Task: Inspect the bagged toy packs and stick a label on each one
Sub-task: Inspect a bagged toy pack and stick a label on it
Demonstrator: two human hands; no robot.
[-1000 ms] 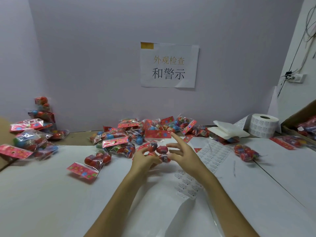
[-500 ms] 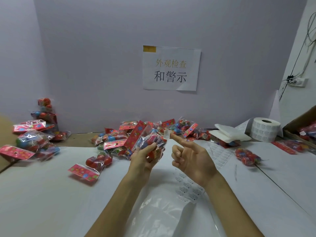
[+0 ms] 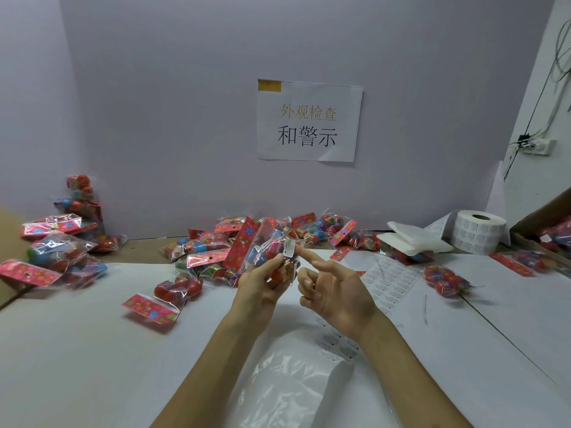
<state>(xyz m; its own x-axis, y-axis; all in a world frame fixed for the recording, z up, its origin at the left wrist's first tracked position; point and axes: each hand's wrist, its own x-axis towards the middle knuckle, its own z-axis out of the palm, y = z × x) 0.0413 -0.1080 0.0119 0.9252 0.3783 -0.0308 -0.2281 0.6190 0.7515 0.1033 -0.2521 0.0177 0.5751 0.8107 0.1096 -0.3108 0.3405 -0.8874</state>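
Head view of a labelling station. The left hand (image 3: pixel 262 284) is raised above the counter (image 3: pixel 77 350), thumb and fingers curled round a clear toy pack (image 3: pixel 265 251). The pack is held tilted, with its red flowered header card at the upper left. A small white label (image 3: pixel 289 248) lies on the upper right face of this pack. The right hand (image 3: pixel 335 288) grips nothing: its index finger (image 3: pixel 312 257) is stretched out straight with the tip touching the label's edge, and the other three fingers are curled toward the palm. Behind the hands, near the wall, lies a loose heap of packs (image 3: pixel 213 248). A single pack (image 3: pixel 163 293) lies apart from it on the counter, to the left of the left forearm. A further stack of packs (image 3: pixel 55 251) stands at the far left edge. To the right of the hands a sheet of printed labels (image 3: pixel 391 278) lies flat on the counter, partly hidden by the right wrist. Beyond it are a lone pack (image 3: pixel 445 279), some white pads (image 3: pixel 411 239) and a label roll (image 3: pixel 477 231) standing core upward. A cardboard box (image 3: pixel 543 217) at the right edge contains more packs. A clear plastic bag (image 3: pixel 287 381) lies in the foreground between the forearms. A paper sign (image 3: pixel 309 122) with Chinese characters is fixed to the wall.
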